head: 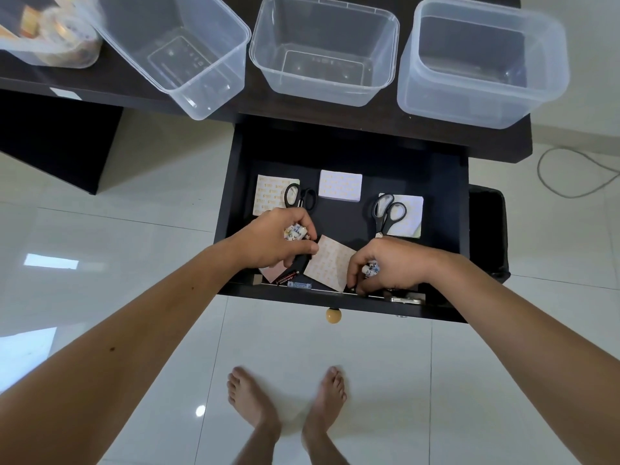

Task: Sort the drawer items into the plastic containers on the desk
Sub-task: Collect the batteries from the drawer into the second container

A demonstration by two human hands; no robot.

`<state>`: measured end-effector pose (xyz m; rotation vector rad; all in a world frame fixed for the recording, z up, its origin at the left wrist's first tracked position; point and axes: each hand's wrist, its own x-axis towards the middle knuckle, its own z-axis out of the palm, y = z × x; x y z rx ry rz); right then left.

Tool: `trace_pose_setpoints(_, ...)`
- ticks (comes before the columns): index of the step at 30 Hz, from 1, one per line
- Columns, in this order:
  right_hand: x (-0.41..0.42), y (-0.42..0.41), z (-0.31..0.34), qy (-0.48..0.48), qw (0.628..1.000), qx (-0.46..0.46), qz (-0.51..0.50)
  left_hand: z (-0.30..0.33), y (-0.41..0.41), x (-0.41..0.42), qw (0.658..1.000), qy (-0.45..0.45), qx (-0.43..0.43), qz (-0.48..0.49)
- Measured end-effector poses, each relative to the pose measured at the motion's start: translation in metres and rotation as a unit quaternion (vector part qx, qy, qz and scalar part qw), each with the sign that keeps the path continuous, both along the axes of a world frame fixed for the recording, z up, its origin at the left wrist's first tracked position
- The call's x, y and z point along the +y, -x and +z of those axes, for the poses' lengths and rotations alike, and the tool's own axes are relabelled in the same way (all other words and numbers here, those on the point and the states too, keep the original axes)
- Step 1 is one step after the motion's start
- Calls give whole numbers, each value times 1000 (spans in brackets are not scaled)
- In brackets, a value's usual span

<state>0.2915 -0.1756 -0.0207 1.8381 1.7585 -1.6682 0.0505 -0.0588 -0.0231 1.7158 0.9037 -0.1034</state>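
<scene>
The dark drawer (231, 182) stands pulled out below the desk. My left hand (271, 239) is closed on a few white batteries (295, 233) over the drawer's front left. My right hand (385, 266) grips more white batteries (371, 270), fingertips down at the front edge. Loose batteries (288, 278) lie along the front wall. Two black scissors (298, 196) (387, 213) rest on sticky-note pads (268, 193) (407, 213). Another pad (340, 185) lies at the back and a patterned pad (330, 263) lies between my hands.
Three clear plastic containers (188, 52) (322, 48) (483, 62) stand on the dark desk (486, 142) above the drawer. A fourth container (50, 31) at far left holds tape rolls. A black bin (486, 229) stands right of the drawer. A cable (570, 172) lies on the floor.
</scene>
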Motion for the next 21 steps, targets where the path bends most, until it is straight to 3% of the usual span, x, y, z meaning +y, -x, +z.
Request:
trace_pose_setpoints(3, -1, -1, 6, 12, 998, 36, -49, 1, 4, -1, 999, -12, -18, -26)
trace_pose_setpoints(8, -3, -5, 11, 36, 990, 76, -115, -3, 9, 2, 984, -63, 34, -165)
trace_pose_setpoints(14, -9, -1, 6, 33, 978, 117, -170, -3, 11, 8, 971, -63, 85, -214)
trace_pose_setpoints(21, -12, 2, 1, 41, 965, 152, -211, -4, 12, 12, 950, -124, 136, -252)
